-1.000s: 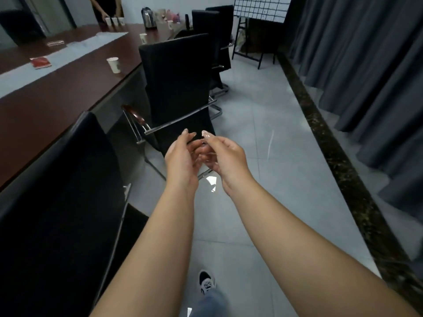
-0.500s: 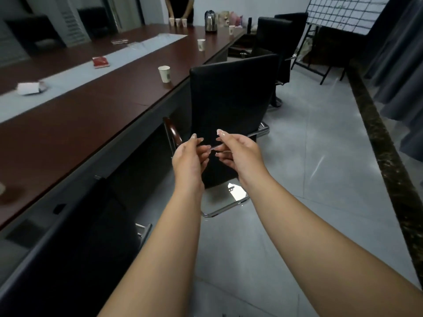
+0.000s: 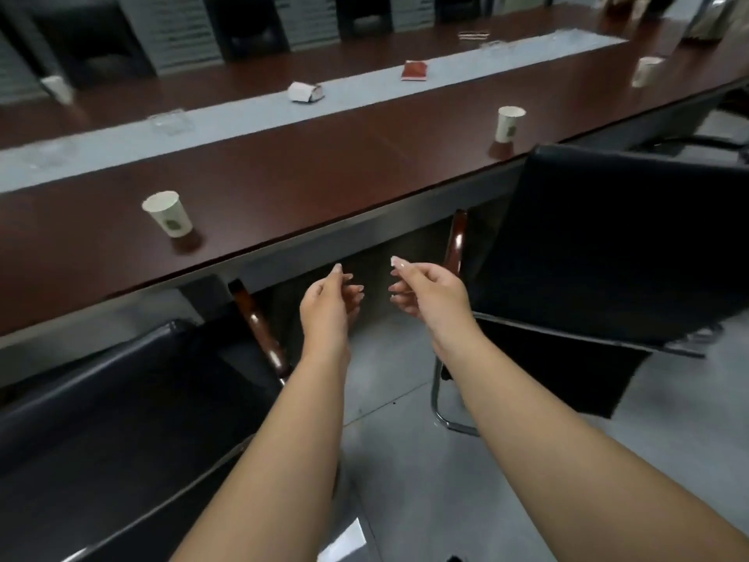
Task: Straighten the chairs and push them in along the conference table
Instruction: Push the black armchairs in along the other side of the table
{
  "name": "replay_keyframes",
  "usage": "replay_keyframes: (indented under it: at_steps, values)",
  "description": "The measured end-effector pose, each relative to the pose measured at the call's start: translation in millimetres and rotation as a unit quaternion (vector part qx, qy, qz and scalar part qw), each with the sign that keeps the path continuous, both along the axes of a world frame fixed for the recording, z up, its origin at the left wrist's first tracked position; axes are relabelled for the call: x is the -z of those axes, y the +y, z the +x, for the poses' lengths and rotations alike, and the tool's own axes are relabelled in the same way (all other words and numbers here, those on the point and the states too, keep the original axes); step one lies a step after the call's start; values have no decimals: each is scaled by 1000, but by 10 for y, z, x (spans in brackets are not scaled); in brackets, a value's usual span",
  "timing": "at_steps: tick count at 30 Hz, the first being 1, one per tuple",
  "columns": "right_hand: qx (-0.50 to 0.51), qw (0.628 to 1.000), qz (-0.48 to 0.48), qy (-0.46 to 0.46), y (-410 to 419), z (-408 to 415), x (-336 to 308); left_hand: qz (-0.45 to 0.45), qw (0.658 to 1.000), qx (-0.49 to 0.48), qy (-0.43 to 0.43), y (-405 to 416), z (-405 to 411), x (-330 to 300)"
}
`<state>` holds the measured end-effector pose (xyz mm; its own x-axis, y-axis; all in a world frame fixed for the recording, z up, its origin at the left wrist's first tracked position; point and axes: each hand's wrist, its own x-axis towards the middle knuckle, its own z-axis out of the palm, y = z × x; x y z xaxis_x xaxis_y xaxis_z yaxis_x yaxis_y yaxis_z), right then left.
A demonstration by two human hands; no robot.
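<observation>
The long dark-wood conference table (image 3: pixel 308 172) runs across the view, its near edge just beyond my hands. A black chair (image 3: pixel 608 253) stands at the right, its back to me and turned at an angle to the table, with a wooden armrest (image 3: pixel 456 241). Another black chair (image 3: pixel 121 407) sits at the lower left against the table edge, its armrest (image 3: pixel 259 330) beside my left forearm. My left hand (image 3: pixel 330 304) and right hand (image 3: pixel 425 294) hover in the gap between the two chairs, fingers loosely curled, holding nothing and touching neither chair.
Paper cups (image 3: pixel 168 215) (image 3: pixel 508 123) (image 3: pixel 644 71) stand on the table, with a white packet (image 3: pixel 306 92) and a red packet (image 3: pixel 414 71) on its grey centre strip. More black chairs (image 3: pixel 251 30) line the far side. Grey tiled floor (image 3: pixel 466 472) lies beneath my arms.
My view has swung left to face the table squarely. My hands, fingertips together before, have drawn slightly apart. The angled chair now sits to my right.
</observation>
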<state>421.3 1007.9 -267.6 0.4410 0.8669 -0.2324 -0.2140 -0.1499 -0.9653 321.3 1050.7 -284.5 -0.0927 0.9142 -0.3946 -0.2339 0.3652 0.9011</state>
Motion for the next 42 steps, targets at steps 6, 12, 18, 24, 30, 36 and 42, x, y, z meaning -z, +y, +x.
replay_keyframes:
  at_steps: [6,12,18,24,30,36,42]
  values:
    - [-109,991,-33,63,359,-29,214,-39,994,-106,9,33,-111,210]
    - [-204,974,-79,66,793,-258,523,-81,979,-186,19,174,-346,510]
    - [-269,952,-142,30,1290,-484,888,-131,964,-232,-16,501,-436,997]
    - [-325,924,-192,-55,2050,-589,1163,-176,953,-247,-2,1143,-641,1495]
    - [-375,885,-263,-82,2439,-701,1546,-206,935,-287,14,1411,-848,1941]
    - [-449,825,-327,-99,2669,-1028,2123,-266,891,-368,17,1461,-980,2393]
    - [-491,764,-399,-129,2702,-1244,2775,-295,877,-378,38,1489,-976,2666]
